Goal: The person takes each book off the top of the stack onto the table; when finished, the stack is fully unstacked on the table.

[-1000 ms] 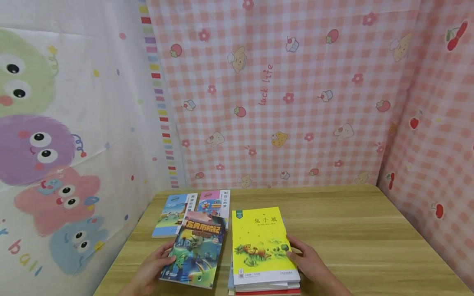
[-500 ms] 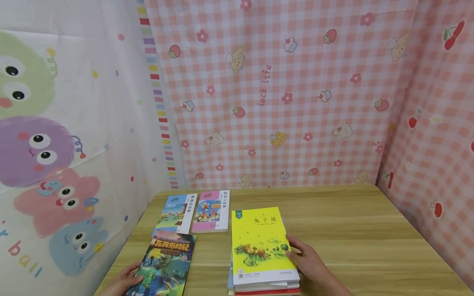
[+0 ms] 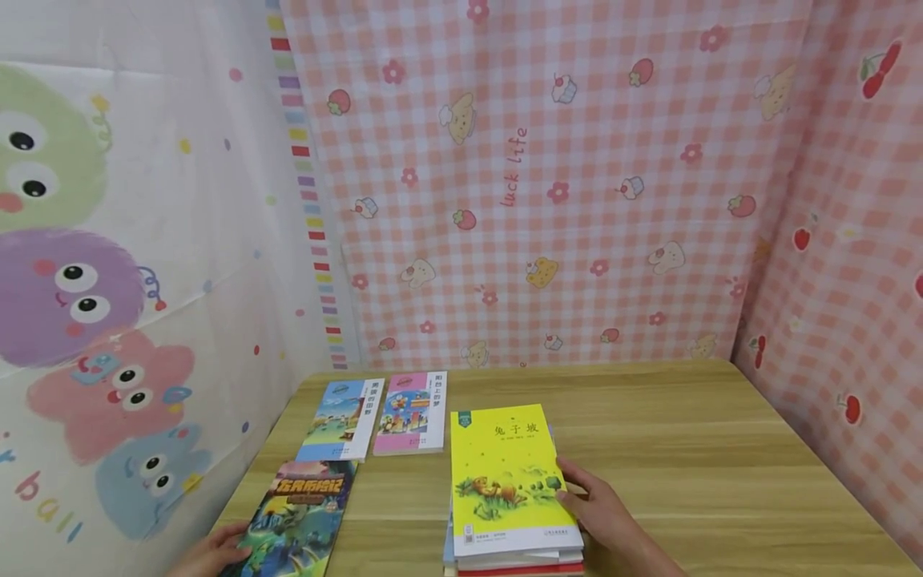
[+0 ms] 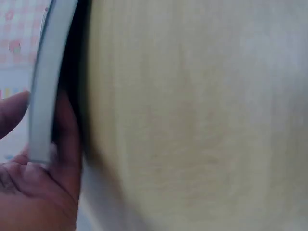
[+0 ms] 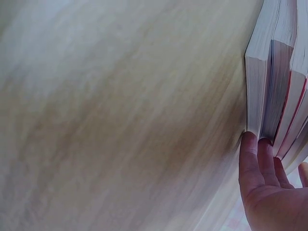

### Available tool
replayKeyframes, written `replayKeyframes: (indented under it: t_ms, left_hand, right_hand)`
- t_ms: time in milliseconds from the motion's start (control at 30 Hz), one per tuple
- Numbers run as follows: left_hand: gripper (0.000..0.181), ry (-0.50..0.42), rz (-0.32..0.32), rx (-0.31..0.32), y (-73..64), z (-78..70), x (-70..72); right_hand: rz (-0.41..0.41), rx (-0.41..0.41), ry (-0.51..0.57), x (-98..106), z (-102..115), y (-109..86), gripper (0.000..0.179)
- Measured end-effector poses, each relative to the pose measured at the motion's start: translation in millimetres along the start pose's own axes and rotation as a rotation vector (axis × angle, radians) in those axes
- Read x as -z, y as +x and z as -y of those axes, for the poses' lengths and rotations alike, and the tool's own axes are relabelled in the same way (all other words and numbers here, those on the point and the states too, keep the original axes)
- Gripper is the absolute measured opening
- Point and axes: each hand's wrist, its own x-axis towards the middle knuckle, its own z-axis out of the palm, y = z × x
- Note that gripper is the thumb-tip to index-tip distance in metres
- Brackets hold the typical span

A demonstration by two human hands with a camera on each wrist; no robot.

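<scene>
In the head view my left hand [image 3: 216,551] grips a comic-style book with a dinosaur cover [image 3: 299,521] by its left edge, low at the front left. Seen from the left wrist, the thumb lies on one side of the book [image 4: 45,96] and fingers on the other. My right hand [image 3: 602,509] rests against the right side of a book stack, topped by a bright yellow book [image 3: 508,481]. From the right wrist, its fairly straight fingers [image 5: 249,159] touch the edges of the stacked books [image 5: 256,91].
Behind the dinosaur book lie a blue-covered book [image 3: 339,421] and a pink-covered book [image 3: 411,413], side by side on the wooden table [image 3: 671,433]. A pink checked curtain [image 3: 613,224] hangs at the back, and a white cartoon-print sheet [image 3: 231,240] hangs on the left.
My left hand has carried the dinosaur book left and toward the front, away from the stack, uncovering the blue and pink books. My right hand has stayed at the stack.
</scene>
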Motion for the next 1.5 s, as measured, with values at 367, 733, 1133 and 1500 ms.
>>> replayKeyframes:
  t_ms: [367, 733, 1133, 1500]
  left_hand:
    - [0.057, 0.346, -0.27, -0.176, -34.8, -80.7, -60.6]
    - [0.042, 0.285, -0.316, -0.336, -18.1, -124.3, -116.8]
    - [0.049, 0.057, -0.249, -0.372, -12.3, -145.7, -174.7]
    - [0.053, -0.001, -0.218, -0.45, -6.6, -151.6, -227.3]
  right_hand:
    - [-0.016, 0.0, 0.017, -1, 0, -0.3, 0.052]
    - [-0.032, -0.017, -0.012, -2, -2, -0.6, 0.053]
    - [-0.04, -0.059, 0.051, -5, -4, -1.0, 0.054]
    - [-0.049, -0.055, 0.069, -4, -2, 0.0, 0.053]
